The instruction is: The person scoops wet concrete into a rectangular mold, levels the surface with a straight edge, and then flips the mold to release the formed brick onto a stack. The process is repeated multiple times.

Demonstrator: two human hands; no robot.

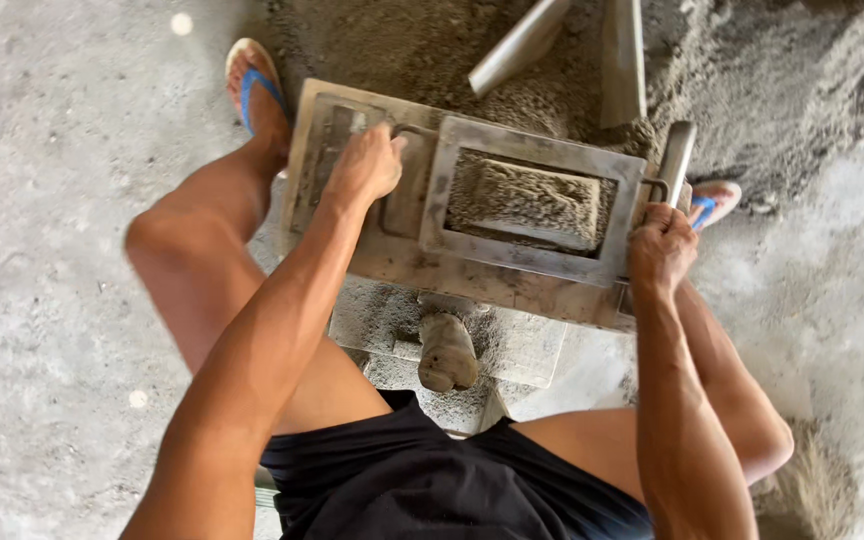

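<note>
A grey metal block mould (pixel 512 270) sits between my knees, caked in cement. Its rectangular frame (pixel 534 140) surrounds a raised block of damp sandy mix (pixel 527 200). My left hand (pixel 364 165) is closed on the handle of the mould's left-hand plate (pixel 327 135). My right hand (pixel 660 248) grips the mould's right edge, just below an upright metal lever handle (pixel 677 160).
A heap of grey sand mix (pixel 432 45) lies beyond the mould, with a shovel blade (pixel 620 60) and a shaft (pixel 517 45) stuck in it. A worn wooden peg (pixel 447 352) juts out under the mould. My feet wear blue flip-flops (pixel 255 85). Concrete floor all round.
</note>
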